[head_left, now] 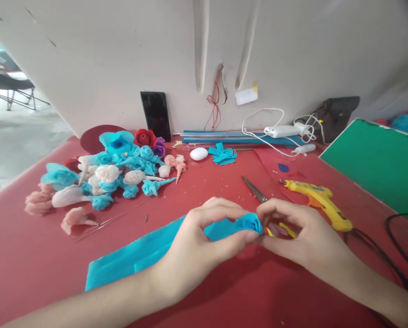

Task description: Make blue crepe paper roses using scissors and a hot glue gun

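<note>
Between my two hands is a blue crepe paper flower (pixel 251 222), its rolled centre turned up toward me. My left hand (pixel 204 239) is closed on its left side, thumb in front and fingers behind. On the other side, the bent fingers and thumb of my right hand (pixel 301 228) pinch its edge. Blue crepe paper (pixel 131 264) lies flat on the table beneath and left of my left hand. Scissors (pixel 255 189) with yellow handles lie behind my right hand, which partly hides them. Right of them rests a yellow glue gun (pixel 318 202).
A pile of blue, white and pink paper flowers (pixel 108 173) covers the left of the red table (pixel 176 300). Behind are a phone (pixel 156 116), a white egg-shaped piece (pixel 198 154), cut blue strips (pixel 222 155) and a white power strip (pixel 282 131). A green board (pixel 378 168) stands right.
</note>
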`<state>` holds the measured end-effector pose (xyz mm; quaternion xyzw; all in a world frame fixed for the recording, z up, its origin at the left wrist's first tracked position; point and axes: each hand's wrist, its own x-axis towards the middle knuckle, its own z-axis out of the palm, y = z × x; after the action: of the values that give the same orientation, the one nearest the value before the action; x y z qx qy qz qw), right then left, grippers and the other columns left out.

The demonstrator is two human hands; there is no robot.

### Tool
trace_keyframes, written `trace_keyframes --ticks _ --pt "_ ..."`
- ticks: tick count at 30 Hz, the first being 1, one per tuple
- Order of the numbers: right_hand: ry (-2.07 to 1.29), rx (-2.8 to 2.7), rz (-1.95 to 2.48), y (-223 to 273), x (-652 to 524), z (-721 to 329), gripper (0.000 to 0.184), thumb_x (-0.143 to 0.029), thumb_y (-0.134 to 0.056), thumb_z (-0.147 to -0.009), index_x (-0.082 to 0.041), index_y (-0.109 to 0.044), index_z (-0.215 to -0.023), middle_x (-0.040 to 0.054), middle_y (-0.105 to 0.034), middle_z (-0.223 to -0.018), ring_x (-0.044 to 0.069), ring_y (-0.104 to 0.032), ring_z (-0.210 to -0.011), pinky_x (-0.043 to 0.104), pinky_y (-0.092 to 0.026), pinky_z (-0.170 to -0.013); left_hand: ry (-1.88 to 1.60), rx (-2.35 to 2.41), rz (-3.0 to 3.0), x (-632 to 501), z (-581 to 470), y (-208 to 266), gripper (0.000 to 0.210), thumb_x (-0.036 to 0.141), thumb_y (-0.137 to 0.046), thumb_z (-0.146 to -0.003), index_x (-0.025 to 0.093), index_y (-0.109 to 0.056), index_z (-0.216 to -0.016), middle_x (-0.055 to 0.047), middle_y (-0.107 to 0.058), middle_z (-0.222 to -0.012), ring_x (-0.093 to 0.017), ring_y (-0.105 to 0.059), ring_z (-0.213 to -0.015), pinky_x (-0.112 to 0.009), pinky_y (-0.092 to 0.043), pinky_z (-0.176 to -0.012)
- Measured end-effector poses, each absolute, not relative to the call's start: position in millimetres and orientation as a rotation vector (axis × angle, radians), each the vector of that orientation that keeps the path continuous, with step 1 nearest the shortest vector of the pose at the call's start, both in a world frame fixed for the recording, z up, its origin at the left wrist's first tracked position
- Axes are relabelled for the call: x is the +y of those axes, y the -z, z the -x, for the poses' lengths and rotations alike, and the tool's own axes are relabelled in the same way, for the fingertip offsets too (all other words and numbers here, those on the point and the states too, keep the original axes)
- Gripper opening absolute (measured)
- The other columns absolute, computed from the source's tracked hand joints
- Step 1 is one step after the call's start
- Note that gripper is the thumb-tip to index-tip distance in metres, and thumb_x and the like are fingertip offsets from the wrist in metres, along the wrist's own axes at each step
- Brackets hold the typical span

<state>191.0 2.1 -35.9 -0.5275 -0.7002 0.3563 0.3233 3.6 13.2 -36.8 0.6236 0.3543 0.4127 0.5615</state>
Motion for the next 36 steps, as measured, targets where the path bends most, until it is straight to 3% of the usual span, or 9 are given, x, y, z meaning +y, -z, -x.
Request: trace_keyframes --ticks 8,18,25,31,36 --pt "-0.827 -1.826 1.4 33.4 4.0 -190.6 0.009 -0.032 -0.063 -0.077 -0.023 -0.064 -0.073 -0.0036 -0.064 -0.065 0.009 -0.056 -0.056 0.018 -0.042 -0.05 -1.002 0.816 -1.363 19.7 0.0 36.3 0.014 0.029 -0.071 -0.076 0.018 -0.067 -0.084 0.001 -0.066 -0.085 -0.015 -0.059 -0.085 -0.025 -0.046 -0.08" --pt "-0.857 -1.867 1.391 30.4 4.2 -193.9 0.015 -0.037 -0.061 -0.08 -0.024 -0.069 -0.079 0.0001 -0.066 -0.07 0.017 -0.065 -0.074 0.022 -0.046 -0.052 -1.096 0.733 -1.548 22.5 4.4 35.6 0.029 0.016 -0.073 -0.074 0.024 -0.064 -0.1 0.004 -0.064 -0.098 -0.011 -0.059 -0.094 -0.019 -0.047 -0.086" --pt "-0.869 -1.931 1.36 32.3 5.0 -195.5 0.015 -0.035 -0.058 -0.084 -0.025 -0.07 -0.086 -0.0011 -0.067 -0.074 0.016 -0.065 -0.079 0.021 -0.046 -0.053 -1.199 0.763 -1.718 27.6 10.9 34.4 0.019 0.02 -0.074 -0.075 0.025 -0.066 -0.091 0.004 -0.067 -0.093 -0.012 -0.059 -0.09 -0.022 -0.045 -0.084" --pt "-0.945 -1.967 1.298 33.4 4.6 -194.9 0.02 -0.034 -0.053 -0.088 -0.025 -0.069 -0.095 -0.0008 -0.069 -0.083 0.014 -0.066 -0.081 0.02 -0.051 -0.064 -1.266 0.78 -1.983 31.3 13.8 29.9 0.013 0.018 -0.073 -0.076 0.02 -0.063 -0.085 0.0 -0.067 -0.085 -0.015 -0.059 -0.081 -0.03 -0.043 -0.083" --pt "-0.979 -1.969 1.281 34.2 2.1 -196.0 0.021 -0.032 -0.05 -0.089 -0.026 -0.068 -0.099 -0.0009 -0.067 -0.079 0.015 -0.066 -0.081 0.019 -0.051 -0.06 -1.319 0.779 -2.081 30.4 12.1 26.6 0.014 0.018 -0.072 -0.076 0.018 -0.058 -0.074 0.0 -0.063 -0.078 -0.015 -0.058 -0.076 -0.033 -0.042 -0.082"
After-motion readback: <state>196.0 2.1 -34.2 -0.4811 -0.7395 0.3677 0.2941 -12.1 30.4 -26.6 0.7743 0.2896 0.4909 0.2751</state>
